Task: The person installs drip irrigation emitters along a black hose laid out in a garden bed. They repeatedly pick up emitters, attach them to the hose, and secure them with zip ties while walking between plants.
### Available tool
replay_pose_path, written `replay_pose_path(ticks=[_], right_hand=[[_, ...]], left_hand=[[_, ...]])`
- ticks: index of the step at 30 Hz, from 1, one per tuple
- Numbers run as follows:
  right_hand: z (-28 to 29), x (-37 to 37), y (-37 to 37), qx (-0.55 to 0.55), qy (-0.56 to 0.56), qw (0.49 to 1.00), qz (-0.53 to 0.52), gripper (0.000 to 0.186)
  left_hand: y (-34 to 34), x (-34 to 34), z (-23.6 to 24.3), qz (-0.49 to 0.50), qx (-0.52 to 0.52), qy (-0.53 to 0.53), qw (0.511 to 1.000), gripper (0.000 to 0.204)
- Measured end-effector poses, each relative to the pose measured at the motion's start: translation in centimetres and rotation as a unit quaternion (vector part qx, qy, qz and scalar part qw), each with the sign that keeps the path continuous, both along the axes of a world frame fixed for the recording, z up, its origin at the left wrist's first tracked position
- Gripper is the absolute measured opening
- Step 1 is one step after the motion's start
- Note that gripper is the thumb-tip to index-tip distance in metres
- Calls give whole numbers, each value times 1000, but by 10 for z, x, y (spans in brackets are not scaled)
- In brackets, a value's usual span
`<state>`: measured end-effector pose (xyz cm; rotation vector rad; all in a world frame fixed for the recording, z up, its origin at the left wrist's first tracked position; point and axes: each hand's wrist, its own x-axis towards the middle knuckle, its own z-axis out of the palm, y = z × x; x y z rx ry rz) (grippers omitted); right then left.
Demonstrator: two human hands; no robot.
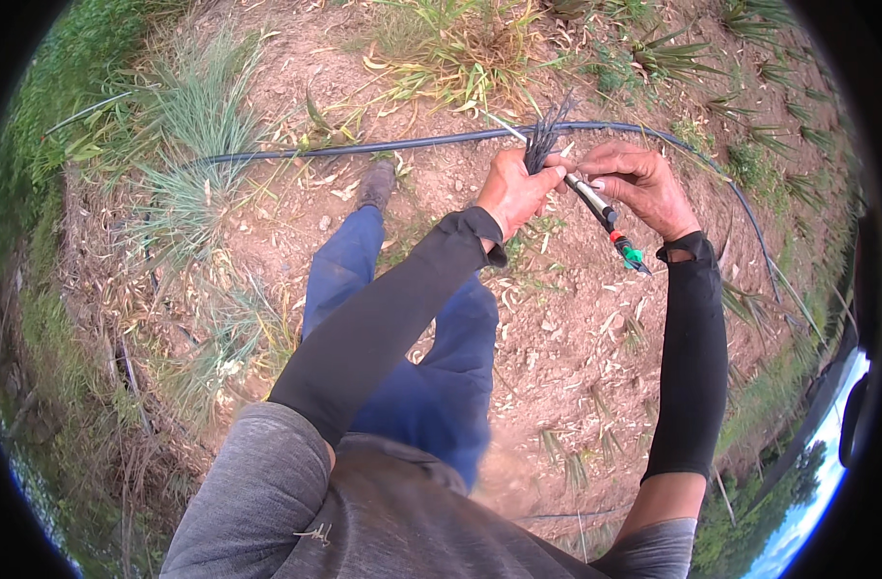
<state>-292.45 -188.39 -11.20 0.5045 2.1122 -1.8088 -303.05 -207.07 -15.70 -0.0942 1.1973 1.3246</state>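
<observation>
In my left hand [516, 191] is a bundle of thin dark strips [543, 135], gripped with their loose ends fanning upward, close to the end of a slim tool [588, 195] with a pale shaft and black sections. My right hand [646, 188] has its fingers bent and pinched at the upper part of this tool, just right of my left hand; what exactly sits between the fingertips is too small to make out. The tool's lower end, with red and green fittings [631, 255], hangs down to the right over the soil.
A black hose [364, 146] arcs across the dry, leaf-littered soil beyond my hands. Grass tufts [200, 116] stand at the left and top, spiky young plants [672, 58] at the upper right. My boot [376, 183] and blue trousers are below; trees and sky show at the lower right rim.
</observation>
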Motion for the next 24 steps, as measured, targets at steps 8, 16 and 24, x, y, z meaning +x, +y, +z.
replay_pose_path(ticks=[8,16,24], right_hand=[[-3,4,-11,65,26,998,-8,20],[14,-2,-11,70,-112,991,14,17],[9,-1,-20,-114,-186,969,-117,13]], left_hand=[[-2,-1,-2,8,11,-11,1000,15],[-3,7,0,-19,22,-5,1000,19],[-11,2,4,-72,92,186,976,28]])
